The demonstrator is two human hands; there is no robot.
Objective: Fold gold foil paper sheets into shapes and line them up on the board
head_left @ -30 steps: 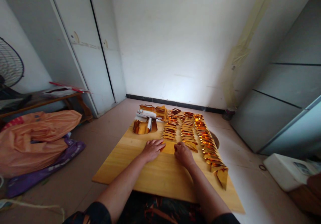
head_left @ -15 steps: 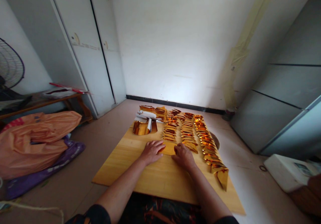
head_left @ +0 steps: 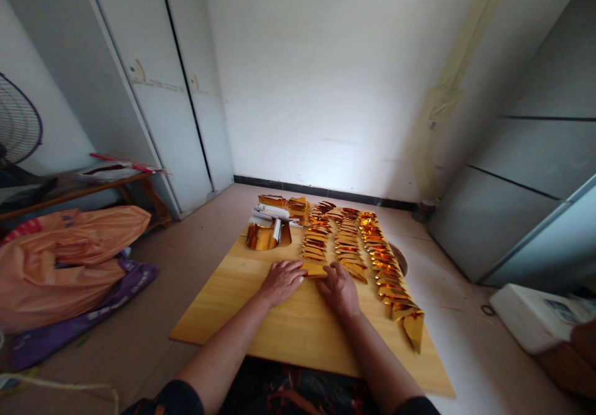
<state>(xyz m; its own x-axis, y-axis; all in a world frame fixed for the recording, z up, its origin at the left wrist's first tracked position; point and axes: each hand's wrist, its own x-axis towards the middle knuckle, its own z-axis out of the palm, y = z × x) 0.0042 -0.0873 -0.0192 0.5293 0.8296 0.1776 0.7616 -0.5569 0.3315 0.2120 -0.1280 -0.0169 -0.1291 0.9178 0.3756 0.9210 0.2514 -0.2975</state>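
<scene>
A narrow piece of gold foil paper (head_left: 316, 270) lies on the wooden board (head_left: 279, 334), its ends under my fingers. My left hand (head_left: 282, 280) closes its fingertips on the left end. On the right end, my right hand (head_left: 341, 288) presses with bent fingers, the thumb tucked toward the near edge. Just beyond the hands stand rows of folded gold paper pieces (head_left: 350, 241). A longer row of gold folded pieces (head_left: 386, 266) runs down the right side of the board.
At the board's back left are a curled gold sheet (head_left: 261, 237) and white paper rolls (head_left: 272, 211). An orange bag (head_left: 69, 254) lies on the floor at left, near a fan (head_left: 18, 123). A white box (head_left: 531, 319) stands at right.
The gold paper between my hands shows as a narrower strip now, its near edge farther from me. My right fingers have shifted slightly along it; the rows stay put.
</scene>
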